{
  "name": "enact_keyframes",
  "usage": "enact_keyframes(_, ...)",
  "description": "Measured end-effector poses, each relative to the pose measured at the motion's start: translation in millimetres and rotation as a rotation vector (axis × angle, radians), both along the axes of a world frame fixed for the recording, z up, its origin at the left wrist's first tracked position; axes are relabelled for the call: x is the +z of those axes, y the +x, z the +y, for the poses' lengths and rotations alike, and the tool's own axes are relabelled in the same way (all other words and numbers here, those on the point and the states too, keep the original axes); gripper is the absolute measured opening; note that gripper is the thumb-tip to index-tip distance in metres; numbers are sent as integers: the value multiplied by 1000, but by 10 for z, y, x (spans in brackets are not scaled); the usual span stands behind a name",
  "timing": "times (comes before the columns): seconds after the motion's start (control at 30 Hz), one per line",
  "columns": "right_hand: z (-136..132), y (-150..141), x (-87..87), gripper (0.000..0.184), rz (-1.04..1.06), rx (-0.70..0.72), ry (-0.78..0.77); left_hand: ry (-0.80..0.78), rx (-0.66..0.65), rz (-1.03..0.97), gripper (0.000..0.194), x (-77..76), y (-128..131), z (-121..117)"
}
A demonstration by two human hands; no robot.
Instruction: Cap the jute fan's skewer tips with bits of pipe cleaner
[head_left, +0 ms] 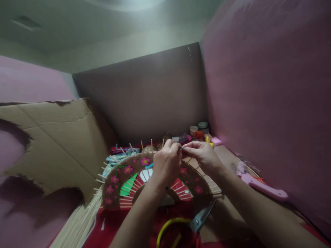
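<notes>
pink walls [266, 79] flank the work; left hand [167, 164] and right hand [204, 156] pinch close together above the flowered fan [124, 179], perhaps for fine control. scissors [200, 220] lie below them, likely for easy reach.

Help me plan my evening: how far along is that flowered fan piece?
The brown band looks decorated where visible: its pink flowers are in place. The left hand and right hand meet near its top edge, pinching something small I cannot identify. Bare stick ends jut past the rim, so trimming or edging may be left; scissors lie in front.
</notes>
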State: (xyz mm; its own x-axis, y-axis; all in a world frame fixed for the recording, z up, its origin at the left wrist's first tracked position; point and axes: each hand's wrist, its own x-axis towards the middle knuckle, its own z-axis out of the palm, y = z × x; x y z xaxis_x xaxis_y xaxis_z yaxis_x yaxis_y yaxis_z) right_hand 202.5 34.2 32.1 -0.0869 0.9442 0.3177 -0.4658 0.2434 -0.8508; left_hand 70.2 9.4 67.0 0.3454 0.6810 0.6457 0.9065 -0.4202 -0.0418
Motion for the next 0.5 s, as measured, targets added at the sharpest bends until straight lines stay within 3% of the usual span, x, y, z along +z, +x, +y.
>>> enact_keyframes(0.5, -138, -127, 32, 16, -233, -378, 33, 104, 10, -21, 16, -145, 95, 25)
